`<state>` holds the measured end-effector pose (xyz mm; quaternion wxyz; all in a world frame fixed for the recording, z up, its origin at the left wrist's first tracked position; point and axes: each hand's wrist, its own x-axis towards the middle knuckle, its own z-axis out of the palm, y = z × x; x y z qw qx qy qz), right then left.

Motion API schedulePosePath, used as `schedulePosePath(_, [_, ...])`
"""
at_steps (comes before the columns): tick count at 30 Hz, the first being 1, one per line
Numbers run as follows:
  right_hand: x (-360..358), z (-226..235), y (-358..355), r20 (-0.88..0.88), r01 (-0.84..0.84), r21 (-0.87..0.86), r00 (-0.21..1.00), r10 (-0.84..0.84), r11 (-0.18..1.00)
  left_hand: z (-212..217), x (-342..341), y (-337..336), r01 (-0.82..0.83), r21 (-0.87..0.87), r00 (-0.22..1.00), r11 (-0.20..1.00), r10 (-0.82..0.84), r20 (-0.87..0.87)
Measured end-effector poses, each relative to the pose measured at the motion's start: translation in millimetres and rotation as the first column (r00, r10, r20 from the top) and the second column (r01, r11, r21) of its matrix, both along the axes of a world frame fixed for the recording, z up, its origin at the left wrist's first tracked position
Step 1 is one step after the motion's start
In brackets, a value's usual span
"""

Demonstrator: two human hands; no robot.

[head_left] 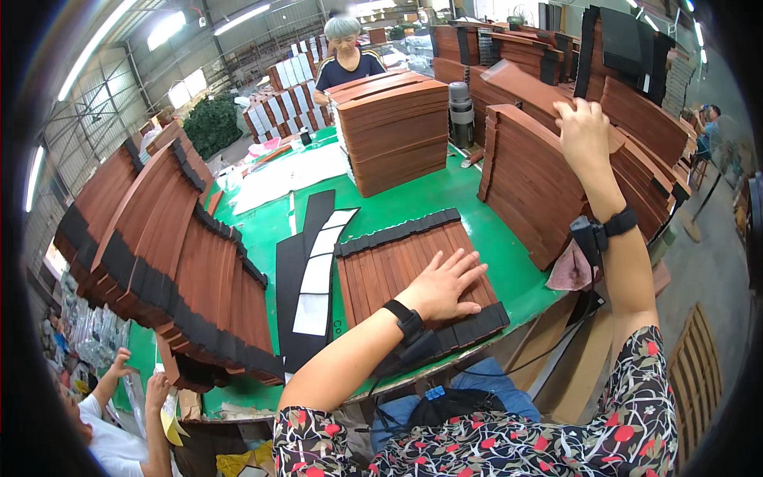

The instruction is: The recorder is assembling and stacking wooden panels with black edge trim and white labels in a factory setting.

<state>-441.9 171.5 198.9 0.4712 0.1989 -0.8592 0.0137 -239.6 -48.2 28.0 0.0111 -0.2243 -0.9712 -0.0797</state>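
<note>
Left hand laid open, flat on row of brown strips — right hand closed on upright stack, smooth leathery slabs.

Looking like a factory floor or packing workshop inside a large shed. Overhead, running a corrugated metal roof on steel trusses with long tube lights. Filling the middle, a broad green worktable, crowded with tall stacks of reddish-brown slats edged in black, more leaning on the left and right. Standing at the far side, a co-worker in a dark shirt; crouching at the near left, another person. Piling up in the far background, further bundles of white and brown goods.
</note>
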Motion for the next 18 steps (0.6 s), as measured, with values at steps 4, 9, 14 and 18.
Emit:
schedulePosePath(4, [-18.8, -20.1, 13.7, 0.439, 0.052, 0.002, 0.897, -0.048, 0.999, 15.4, 21.9, -20.7, -0.150, 0.002, 0.989, 0.989, 0.150, -0.018])
schedulePosePath(9, [-24.7, -23.2, 16.1, 0.355, -0.017, -0.065, 0.934, 0.039, 0.998, 25.0, 68.8, -70.3, -0.462, 0.050, 0.884, 0.885, 0.465, -0.047])
schedulePosePath(14, [-16.0, -22.8, 11.0, 0.258, 0.015, 0.038, 0.966, -0.024, 0.999, 0.3, 118.9, -112.0, -0.544, 0.357, 0.806, 0.760, 0.592, -0.032])
schedulePosePath(18, [-29.8, -18.4, 20.5, 0.414, -0.026, 0.096, 0.910, -0.016, 0.995, -25.3, 139.1, -120.2, -0.676, 0.535, 0.697, 0.507, 0.675, 0.241])
